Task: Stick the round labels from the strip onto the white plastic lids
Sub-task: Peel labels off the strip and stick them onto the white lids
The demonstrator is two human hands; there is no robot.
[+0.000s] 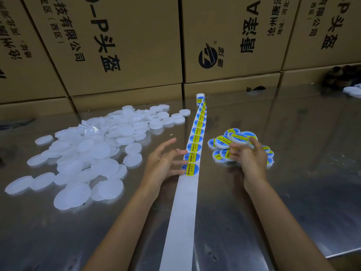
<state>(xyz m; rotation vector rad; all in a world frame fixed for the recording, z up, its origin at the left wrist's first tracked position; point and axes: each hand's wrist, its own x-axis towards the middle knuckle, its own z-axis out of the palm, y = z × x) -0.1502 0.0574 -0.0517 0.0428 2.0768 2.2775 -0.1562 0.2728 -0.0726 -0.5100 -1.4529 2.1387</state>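
The long white strip point(182, 212) is laid flat on the shiny metal table point(293, 192), and its near part is bare; the first round label point(190, 169) is seen a little further up, and more labels are lined up behind it toward the small roll point(200, 96) at the far end. The left hand point(164, 165) is held open, with the fingers spread and nothing gripped; its fingertips point(182, 169) are laid at the left edge of the nearest labels. To do this step well, it is judged that the label's edge should be picked up gently with a nail; the strip should be kept flat so it is not dragged along; the sticky side should not be touched much. The right hand point(249, 155) is rested on the pile of finished lids point(222, 142) to the right of the strip; the fingers are curled around one lid there, but it cannot be told if that lid is really gripped. The two hands are kept apart, one on each side of the strip. The plain white lids point(88, 153) are spread in a big heap on the left, well apart from the finished ones; brown boxes point(127, 45) are stacked at the back.
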